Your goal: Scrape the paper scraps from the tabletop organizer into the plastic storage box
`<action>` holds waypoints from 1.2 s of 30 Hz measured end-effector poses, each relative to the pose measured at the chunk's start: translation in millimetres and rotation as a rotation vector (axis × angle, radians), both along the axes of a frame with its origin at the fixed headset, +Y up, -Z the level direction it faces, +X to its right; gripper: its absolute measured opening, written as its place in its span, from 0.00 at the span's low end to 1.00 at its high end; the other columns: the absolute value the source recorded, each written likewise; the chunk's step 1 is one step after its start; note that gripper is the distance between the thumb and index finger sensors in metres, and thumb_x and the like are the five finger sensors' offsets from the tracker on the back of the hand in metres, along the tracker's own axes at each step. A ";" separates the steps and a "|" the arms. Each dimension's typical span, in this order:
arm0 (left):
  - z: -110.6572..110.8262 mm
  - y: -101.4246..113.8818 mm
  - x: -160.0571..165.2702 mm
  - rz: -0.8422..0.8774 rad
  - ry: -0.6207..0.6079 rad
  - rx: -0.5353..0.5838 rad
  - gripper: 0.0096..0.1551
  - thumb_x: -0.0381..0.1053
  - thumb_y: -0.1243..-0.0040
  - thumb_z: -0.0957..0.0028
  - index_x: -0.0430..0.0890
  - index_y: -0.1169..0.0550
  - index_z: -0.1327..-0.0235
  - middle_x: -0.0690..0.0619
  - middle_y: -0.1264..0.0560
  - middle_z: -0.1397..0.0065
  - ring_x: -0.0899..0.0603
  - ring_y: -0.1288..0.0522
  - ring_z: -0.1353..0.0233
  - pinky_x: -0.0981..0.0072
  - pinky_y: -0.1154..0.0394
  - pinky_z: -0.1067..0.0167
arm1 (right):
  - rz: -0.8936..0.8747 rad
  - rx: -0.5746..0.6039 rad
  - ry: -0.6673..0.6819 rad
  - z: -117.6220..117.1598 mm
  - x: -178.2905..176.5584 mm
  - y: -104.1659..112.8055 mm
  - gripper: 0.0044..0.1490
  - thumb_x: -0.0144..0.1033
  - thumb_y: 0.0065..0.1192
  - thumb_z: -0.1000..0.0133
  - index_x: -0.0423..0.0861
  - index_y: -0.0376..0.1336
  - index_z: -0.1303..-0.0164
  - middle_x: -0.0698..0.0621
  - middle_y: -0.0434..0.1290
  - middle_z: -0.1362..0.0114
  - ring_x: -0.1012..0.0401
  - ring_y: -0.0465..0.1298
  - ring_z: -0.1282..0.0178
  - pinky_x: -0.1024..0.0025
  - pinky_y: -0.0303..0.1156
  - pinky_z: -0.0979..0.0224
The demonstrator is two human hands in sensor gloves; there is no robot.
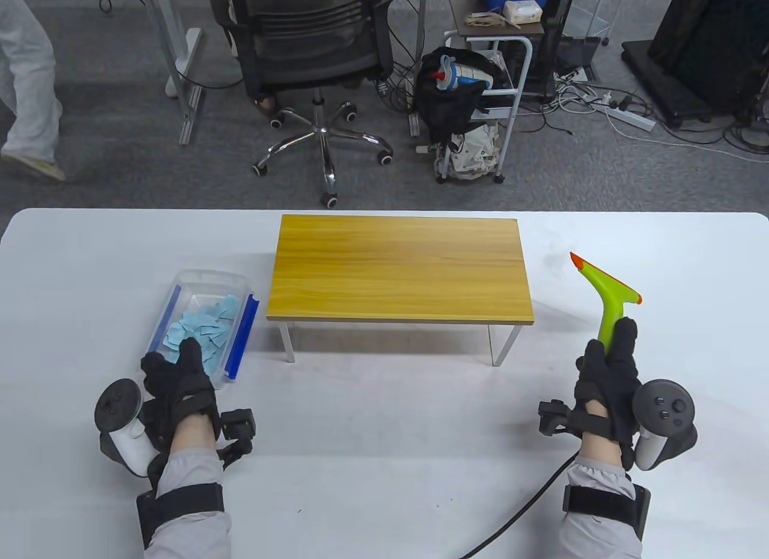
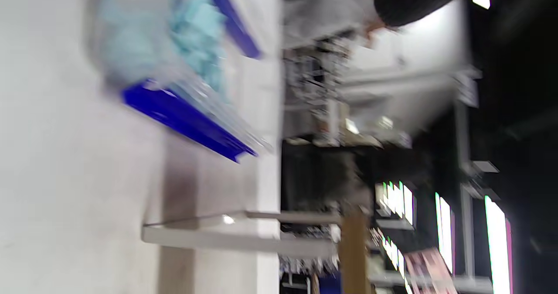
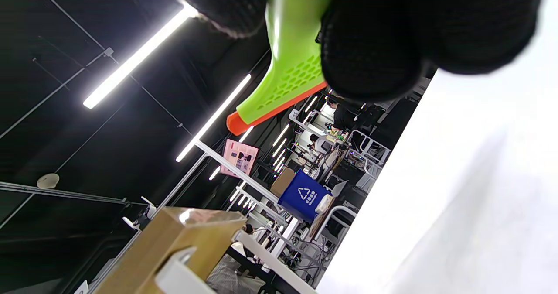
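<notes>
paper scraps, pale blue, lie inside the clear plastic storage box with blue side rails at nine o'clock of the wooden tabletop organizer. left hand rests at the box's six o'clock end, fingers on its rim; whether it grips i cannot tell. right hand, at four o'clock of the organizer, holds the green scraper by its handle, orange blade edge raised.
</notes>
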State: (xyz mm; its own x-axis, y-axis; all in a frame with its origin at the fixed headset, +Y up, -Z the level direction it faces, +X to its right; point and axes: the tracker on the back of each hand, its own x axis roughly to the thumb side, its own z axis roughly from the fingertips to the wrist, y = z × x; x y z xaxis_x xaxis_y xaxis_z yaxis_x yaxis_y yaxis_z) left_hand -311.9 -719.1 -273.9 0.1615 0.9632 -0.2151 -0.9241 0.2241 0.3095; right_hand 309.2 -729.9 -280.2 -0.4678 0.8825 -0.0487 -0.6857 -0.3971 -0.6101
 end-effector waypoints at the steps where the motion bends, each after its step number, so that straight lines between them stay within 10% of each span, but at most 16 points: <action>1: 0.6 12.1 12.7 -0.088 -0.051 0.061 0.53 0.68 0.54 0.32 0.47 0.71 0.27 0.35 0.79 0.26 0.23 0.75 0.26 0.23 0.61 0.33 | 0.008 -0.003 0.001 -0.4 -0.6 -0.4 0.39 0.34 0.61 0.42 0.40 0.50 0.23 0.26 0.68 0.38 0.42 0.81 0.55 0.46 0.78 0.55; 7: 19.1 50.0 91.2 -0.574 -0.287 0.305 0.56 0.74 0.50 0.36 0.53 0.69 0.23 0.39 0.80 0.23 0.26 0.83 0.27 0.21 0.70 0.35 | 0.053 -0.023 0.007 -2.4 -4.1 -1.3 0.39 0.34 0.61 0.42 0.40 0.50 0.23 0.26 0.68 0.38 0.42 0.81 0.55 0.46 0.78 0.55; 15: 30.7 -10.7 154.7 -1.015 -0.605 0.189 0.60 0.78 0.43 0.45 0.58 0.65 0.22 0.44 0.79 0.21 0.29 0.85 0.27 0.20 0.75 0.37 | 0.127 -0.077 0.002 -5.3 -7.3 -7.5 0.39 0.34 0.61 0.42 0.40 0.51 0.23 0.26 0.68 0.38 0.41 0.80 0.55 0.45 0.78 0.54; 20: 23.7 -26.9 157.0 -1.007 -0.663 -0.019 0.59 0.77 0.42 0.45 0.58 0.64 0.22 0.44 0.78 0.21 0.30 0.84 0.26 0.21 0.75 0.37 | 0.205 -0.130 0.003 -8.9 -11.7 -13.7 0.39 0.33 0.62 0.42 0.40 0.51 0.23 0.26 0.67 0.37 0.41 0.81 0.55 0.45 0.77 0.54; 36: 21.8 -18.7 142.6 -0.921 -0.637 -0.006 0.55 0.74 0.43 0.43 0.55 0.58 0.20 0.41 0.72 0.18 0.28 0.78 0.23 0.21 0.72 0.36 | 0.320 -0.477 0.006 -63.1 9.9 -12.1 0.38 0.31 0.55 0.40 0.45 0.45 0.21 0.27 0.61 0.30 0.38 0.75 0.46 0.39 0.71 0.43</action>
State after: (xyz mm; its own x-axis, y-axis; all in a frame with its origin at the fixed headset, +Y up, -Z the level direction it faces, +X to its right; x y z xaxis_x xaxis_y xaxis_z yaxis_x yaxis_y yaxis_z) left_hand -169.3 -737.8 -252.1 0.8946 0.4184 0.1571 -0.3942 0.9043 -0.1639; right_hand 319.2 -742.0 -343.3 -0.7098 0.5778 -0.4030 -0.4887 -0.8159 -0.3090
